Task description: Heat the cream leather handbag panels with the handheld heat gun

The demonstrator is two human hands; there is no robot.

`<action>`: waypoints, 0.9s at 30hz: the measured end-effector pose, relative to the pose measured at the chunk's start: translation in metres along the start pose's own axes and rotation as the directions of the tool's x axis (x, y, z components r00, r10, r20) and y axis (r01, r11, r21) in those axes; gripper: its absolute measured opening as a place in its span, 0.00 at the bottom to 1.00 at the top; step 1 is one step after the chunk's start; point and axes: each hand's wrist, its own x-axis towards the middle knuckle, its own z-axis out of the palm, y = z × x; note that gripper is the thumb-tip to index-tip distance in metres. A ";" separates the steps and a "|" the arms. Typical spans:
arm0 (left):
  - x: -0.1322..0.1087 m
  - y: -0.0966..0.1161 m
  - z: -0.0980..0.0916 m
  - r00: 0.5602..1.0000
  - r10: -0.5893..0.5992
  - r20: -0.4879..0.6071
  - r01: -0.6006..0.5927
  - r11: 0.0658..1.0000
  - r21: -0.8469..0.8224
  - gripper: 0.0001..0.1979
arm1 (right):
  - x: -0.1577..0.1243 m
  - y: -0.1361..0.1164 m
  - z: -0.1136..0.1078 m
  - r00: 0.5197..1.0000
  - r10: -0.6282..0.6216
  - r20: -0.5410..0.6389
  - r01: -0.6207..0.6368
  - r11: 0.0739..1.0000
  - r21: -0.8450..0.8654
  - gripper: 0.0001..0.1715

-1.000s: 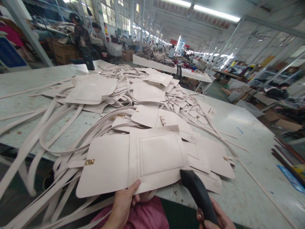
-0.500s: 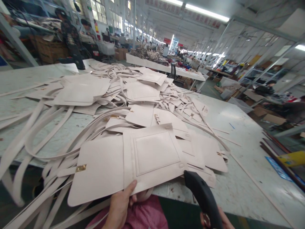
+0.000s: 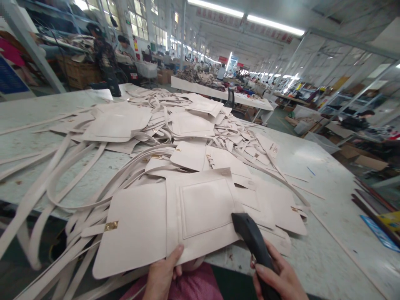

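A flat beige leather bag piece lies across the near edge of the table, with a stitched rectangular pocket on its right part. On its left part, a strap end meets a gold metal clasp. My left hand pinches the piece's lower edge, thumb on top and fingers underneath. In my right hand is a black curved hand tool, gripped by its handle. Its blunt tip is over the piece's right side, by the pocket's lower right corner; whether it touches cannot be made out.
More beige bag pieces and long straps are heaped over the pale table; straps hang off its left front edge. Dark strips and a yellow item lie at the right edge. Co-workers are in the background.
My right hand has come up into view, bringing the black tool up and left onto the bag piece. My left hand keeps its hold, and the whole view has shifted slightly.
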 end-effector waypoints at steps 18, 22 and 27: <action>-0.011 0.008 -0.007 0.999 0.007 0.036 -0.009 0.998 0.060 0.31 | 0.012 -0.003 0.014 0.997 -0.012 0.076 0.016 0.999 -0.048 0.53; -0.016 0.009 -0.012 1.000 -0.003 0.013 0.002 0.998 0.065 0.31 | 0.031 -0.033 0.027 0.991 -0.061 0.116 0.077 0.987 -0.144 0.50; -0.016 -0.009 -0.019 0.998 -0.059 0.032 0.055 0.993 0.100 0.32 | 0.076 -0.055 0.042 0.982 -0.105 0.159 0.134 0.973 -0.189 0.46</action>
